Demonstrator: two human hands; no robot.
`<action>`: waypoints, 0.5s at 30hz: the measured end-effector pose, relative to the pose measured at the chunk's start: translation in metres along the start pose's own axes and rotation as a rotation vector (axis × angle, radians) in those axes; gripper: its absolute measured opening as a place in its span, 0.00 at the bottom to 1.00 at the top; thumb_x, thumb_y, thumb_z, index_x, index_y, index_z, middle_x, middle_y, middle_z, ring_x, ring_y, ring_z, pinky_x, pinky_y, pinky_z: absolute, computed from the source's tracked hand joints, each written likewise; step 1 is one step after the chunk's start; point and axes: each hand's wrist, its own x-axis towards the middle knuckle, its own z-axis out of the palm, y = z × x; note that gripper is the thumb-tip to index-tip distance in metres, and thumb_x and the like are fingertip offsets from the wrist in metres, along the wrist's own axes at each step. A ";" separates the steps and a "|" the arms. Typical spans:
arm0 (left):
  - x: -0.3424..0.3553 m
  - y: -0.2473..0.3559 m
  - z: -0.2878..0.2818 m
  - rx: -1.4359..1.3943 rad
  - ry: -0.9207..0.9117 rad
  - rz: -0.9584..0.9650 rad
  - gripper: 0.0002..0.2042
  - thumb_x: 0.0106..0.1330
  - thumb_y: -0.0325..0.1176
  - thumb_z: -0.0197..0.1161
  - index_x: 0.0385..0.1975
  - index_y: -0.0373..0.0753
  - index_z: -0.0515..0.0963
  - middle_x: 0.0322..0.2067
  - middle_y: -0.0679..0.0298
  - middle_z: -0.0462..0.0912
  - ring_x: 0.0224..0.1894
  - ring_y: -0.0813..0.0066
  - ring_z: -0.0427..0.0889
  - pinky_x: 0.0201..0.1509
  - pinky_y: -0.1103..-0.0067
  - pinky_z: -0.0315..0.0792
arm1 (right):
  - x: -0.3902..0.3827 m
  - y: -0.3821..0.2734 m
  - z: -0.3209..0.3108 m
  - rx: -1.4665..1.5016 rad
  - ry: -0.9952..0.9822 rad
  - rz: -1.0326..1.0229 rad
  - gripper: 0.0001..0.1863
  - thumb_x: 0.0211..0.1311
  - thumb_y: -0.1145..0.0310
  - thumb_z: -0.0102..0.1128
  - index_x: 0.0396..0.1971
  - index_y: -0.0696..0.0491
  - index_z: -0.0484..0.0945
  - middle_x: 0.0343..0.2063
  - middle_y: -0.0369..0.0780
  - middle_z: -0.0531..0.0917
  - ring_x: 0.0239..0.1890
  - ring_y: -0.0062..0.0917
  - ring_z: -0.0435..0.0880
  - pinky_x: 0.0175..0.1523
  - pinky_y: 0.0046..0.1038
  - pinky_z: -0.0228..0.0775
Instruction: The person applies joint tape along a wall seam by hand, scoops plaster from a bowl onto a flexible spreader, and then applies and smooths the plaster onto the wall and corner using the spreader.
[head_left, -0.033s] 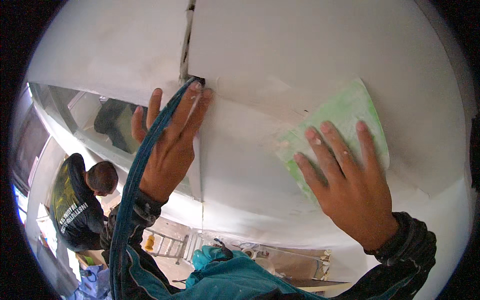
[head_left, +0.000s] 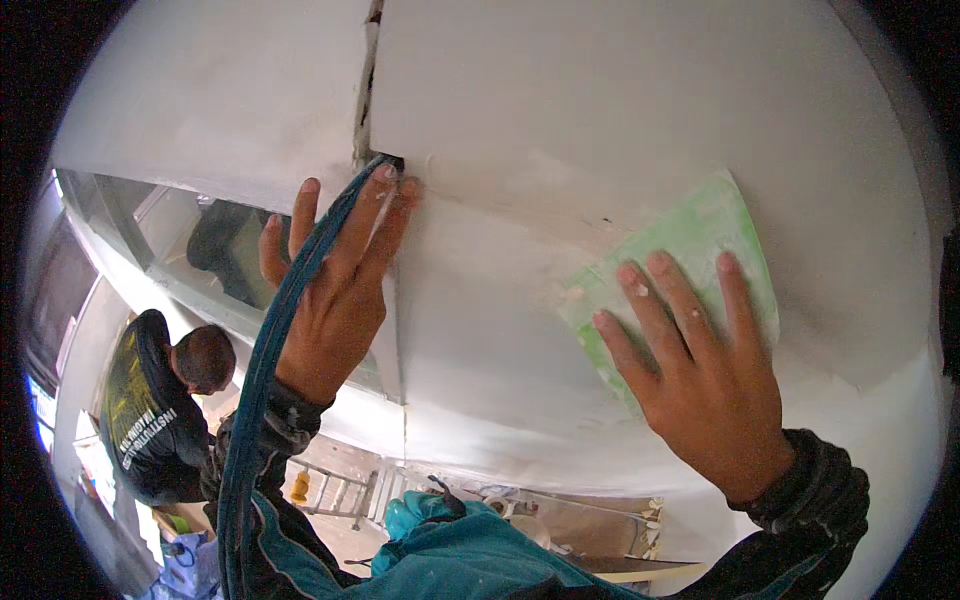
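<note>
My right hand (head_left: 705, 380) presses a light green sheet of sandpaper (head_left: 700, 215), dusted white, against the pale wall (head_left: 560, 90). Its fingers lie spread over the sheet, while the thumb is hidden. Farther left, my left hand (head_left: 335, 300) rests with spread fingers by the corner of a window opening (head_left: 140, 225). Its fingertips are just below a small dark gap (head_left: 396, 163), where a vertical crack (head_left: 368, 85) ends. A teal ribbed band (head_left: 265, 370) passes in front of this hand; whether the fingers touch it I cannot tell. White dust marks the fingertips on both hands.
At the left, lower down, a person (head_left: 155, 410) in a dark printed shirt leans forward. Below me are a metal ladder or frame (head_left: 335, 492) and a yellow object (head_left: 300, 487). A blue plastic bag or cloth (head_left: 190, 565) lies at the lower left.
My right hand and the sandpaper have slid slightly right and down along the wall. The left hand stays by the gap, and the view has shifted a little.
</note>
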 end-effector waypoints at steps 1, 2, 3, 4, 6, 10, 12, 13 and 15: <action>0.003 0.001 0.000 -0.009 0.003 0.004 0.32 0.60 0.26 0.58 0.68 0.56 0.71 0.71 0.74 0.66 0.71 0.53 0.63 0.71 0.55 0.52 | -0.008 0.001 0.001 0.017 0.004 0.010 0.20 0.61 0.61 0.59 0.52 0.52 0.81 0.61 0.49 0.76 0.67 0.45 0.69 0.71 0.63 0.55; 0.004 0.001 -0.001 -0.045 -0.015 -0.012 0.34 0.59 0.23 0.57 0.69 0.57 0.70 0.72 0.75 0.64 0.71 0.54 0.62 0.72 0.55 0.48 | -0.016 0.001 0.002 0.015 0.003 0.010 0.20 0.61 0.61 0.59 0.52 0.52 0.81 0.61 0.49 0.76 0.67 0.45 0.69 0.71 0.63 0.55; 0.005 0.001 -0.002 -0.079 -0.034 -0.029 0.36 0.59 0.21 0.56 0.70 0.58 0.68 0.74 0.75 0.62 0.72 0.55 0.61 0.73 0.55 0.44 | -0.023 0.001 0.002 0.035 -0.011 0.044 0.20 0.61 0.61 0.59 0.52 0.51 0.81 0.62 0.49 0.75 0.67 0.45 0.69 0.71 0.65 0.54; 0.006 0.002 -0.001 -0.079 -0.034 -0.032 0.36 0.59 0.21 0.56 0.70 0.58 0.68 0.74 0.75 0.62 0.72 0.55 0.61 0.73 0.55 0.44 | -0.027 0.000 0.001 0.055 -0.024 0.076 0.20 0.61 0.60 0.59 0.52 0.51 0.81 0.62 0.50 0.75 0.67 0.45 0.69 0.70 0.66 0.53; 0.009 -0.001 0.003 -0.129 0.025 -0.023 0.36 0.59 0.21 0.56 0.71 0.56 0.67 0.74 0.75 0.61 0.73 0.55 0.60 0.73 0.55 0.45 | -0.027 0.003 -0.013 0.079 -0.037 0.064 0.21 0.62 0.60 0.59 0.53 0.50 0.80 0.62 0.49 0.74 0.68 0.45 0.69 0.70 0.67 0.52; 0.013 0.002 0.004 -0.138 -0.017 -0.008 0.36 0.59 0.22 0.56 0.72 0.53 0.66 0.75 0.74 0.59 0.73 0.56 0.60 0.74 0.55 0.44 | -0.017 -0.007 -0.032 0.188 -0.026 0.088 0.23 0.68 0.64 0.55 0.62 0.44 0.74 0.68 0.51 0.69 0.71 0.50 0.64 0.69 0.73 0.44; 0.014 -0.003 0.000 -0.121 -0.034 -0.012 0.36 0.59 0.23 0.56 0.72 0.53 0.66 0.75 0.74 0.58 0.72 0.57 0.60 0.73 0.55 0.44 | -0.003 -0.017 -0.030 0.214 0.036 0.084 0.24 0.68 0.64 0.56 0.64 0.43 0.72 0.69 0.51 0.67 0.71 0.52 0.63 0.69 0.73 0.44; 0.013 0.000 0.004 -0.144 -0.050 -0.008 0.36 0.59 0.23 0.57 0.72 0.53 0.66 0.75 0.74 0.58 0.72 0.57 0.61 0.73 0.55 0.44 | 0.003 -0.023 -0.024 0.230 0.062 0.095 0.25 0.69 0.64 0.57 0.66 0.42 0.70 0.70 0.52 0.65 0.72 0.54 0.62 0.69 0.73 0.43; 0.011 0.002 0.015 -0.143 -0.032 0.010 0.36 0.59 0.23 0.57 0.71 0.53 0.67 0.75 0.75 0.58 0.71 0.58 0.62 0.73 0.56 0.45 | 0.013 -0.057 0.000 0.293 0.151 0.125 0.25 0.69 0.64 0.57 0.66 0.43 0.70 0.70 0.53 0.64 0.73 0.57 0.59 0.68 0.75 0.42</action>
